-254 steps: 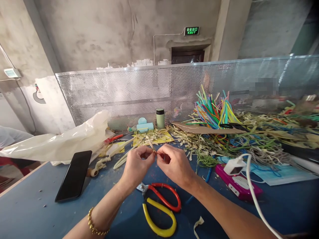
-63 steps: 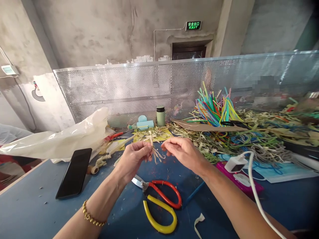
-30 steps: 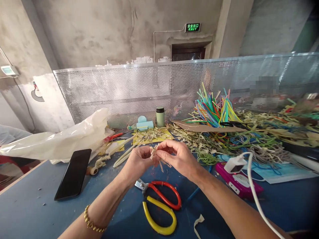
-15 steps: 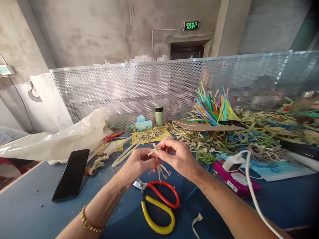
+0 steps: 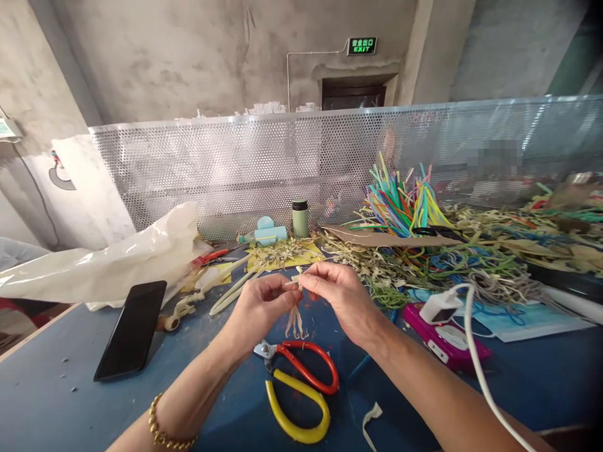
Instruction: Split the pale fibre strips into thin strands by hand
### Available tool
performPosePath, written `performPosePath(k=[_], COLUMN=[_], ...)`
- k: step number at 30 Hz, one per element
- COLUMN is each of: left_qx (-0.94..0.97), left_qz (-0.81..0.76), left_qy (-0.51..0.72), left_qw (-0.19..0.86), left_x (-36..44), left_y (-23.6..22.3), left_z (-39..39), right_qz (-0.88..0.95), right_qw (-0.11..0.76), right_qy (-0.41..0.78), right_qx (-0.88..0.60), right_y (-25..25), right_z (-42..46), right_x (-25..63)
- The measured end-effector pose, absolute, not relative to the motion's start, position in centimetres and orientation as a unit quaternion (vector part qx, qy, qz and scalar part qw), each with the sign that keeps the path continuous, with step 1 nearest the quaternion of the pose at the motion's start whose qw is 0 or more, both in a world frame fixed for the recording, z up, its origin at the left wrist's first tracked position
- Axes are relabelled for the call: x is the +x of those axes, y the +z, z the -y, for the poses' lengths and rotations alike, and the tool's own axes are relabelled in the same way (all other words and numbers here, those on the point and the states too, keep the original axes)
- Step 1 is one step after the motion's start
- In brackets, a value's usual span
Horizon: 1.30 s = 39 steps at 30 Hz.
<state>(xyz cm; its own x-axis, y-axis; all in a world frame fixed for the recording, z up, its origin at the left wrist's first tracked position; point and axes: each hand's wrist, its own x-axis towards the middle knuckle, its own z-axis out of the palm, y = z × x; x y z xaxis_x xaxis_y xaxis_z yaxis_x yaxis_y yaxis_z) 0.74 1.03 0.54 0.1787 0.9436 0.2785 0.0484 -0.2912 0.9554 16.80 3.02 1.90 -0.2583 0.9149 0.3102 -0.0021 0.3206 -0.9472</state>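
Note:
Between my two hands, above the blue table, is a small pale knotted piece of dried husk strips, with thin ends dangling below the fingers. My left hand pinches it from the left, thumb against the fingertips. From the right, my right hand pinches its upper end. The fingers cover most of the knot. Just beneath the hands lie scissors with one red and one yellow handle, spread apart. A loose pale strip rests to the right of the scissors.
A black phone and a cream plastic sheet are at left. A green-lidded bottle stands at the back. Heaped strips and cords spread across the right, behind a magenta power box with a white cable. A perforated metal screen borders the table.
My hands have shifted slightly, with the right fingers now higher on the piece. The dangling ends have swung left and hang straighter. The view has moved very slightly.

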Motion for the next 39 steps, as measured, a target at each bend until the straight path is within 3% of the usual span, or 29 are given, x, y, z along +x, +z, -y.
performPosePath(k=[3,15,24,33,39], left_qx=[0.638,0.627,0.623,0.576,0.596], left_qz=[-0.409,-0.333,-0.384,-0.375,-0.413], left_qy=[0.500,0.491,0.479,0.561,0.547], left_qw=[0.420,0.504,0.484,0.462,0.419], left_x=[0.7,0.8,1.4,0.8,0.7], left_y=[0.6,0.7,0.9,0.7,0.4], left_z=[-1.1,-0.8,-0.5,-1.3,-1.5], right_qz=[0.647,0.630,0.645,0.689,0.643], right_qw=[0.490,0.531,0.515,0.482,0.532], right_qy=[0.457,0.446,0.448,0.443,0.448], right_qx=[-0.364,-0.348,-0.345,-0.311,-0.321], right_y=[1.9,2.2,1.8,1.2,0.1], right_z=[-3.0,-3.0,-3.1,-3.7,-3.9], right_x=[16.8,16.9,16.6,16.7,15.8])
